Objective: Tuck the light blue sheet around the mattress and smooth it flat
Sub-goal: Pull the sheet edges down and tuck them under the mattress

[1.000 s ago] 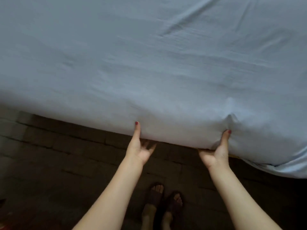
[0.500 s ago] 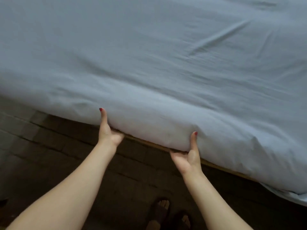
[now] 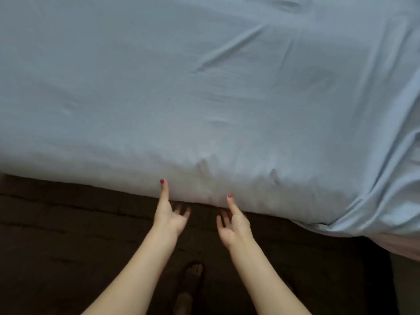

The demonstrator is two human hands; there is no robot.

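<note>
The light blue sheet (image 3: 204, 87) covers the mattress and fills the upper part of the head view, with long creases across the top and small puckers at the near edge. My left hand (image 3: 169, 214) and my right hand (image 3: 234, 223) sit close together at the mattress's lower near edge. Each thumb points up and rests against the sheet's side. The fingers of both hands are spread just below the edge and hold nothing. At the right corner the sheet hangs in loose bunched folds (image 3: 375, 201).
A dark tiled floor (image 3: 68, 235) runs along the near side of the bed. My foot in a dark sandal (image 3: 193, 276) stands between my forearms. A pinkish layer (image 3: 409, 246) shows under the loose corner at the right.
My hands have come closer together along the mattress edge. Their fingers, pushed under the edge before, are now out and spread. The bunched right corner has come into view.
</note>
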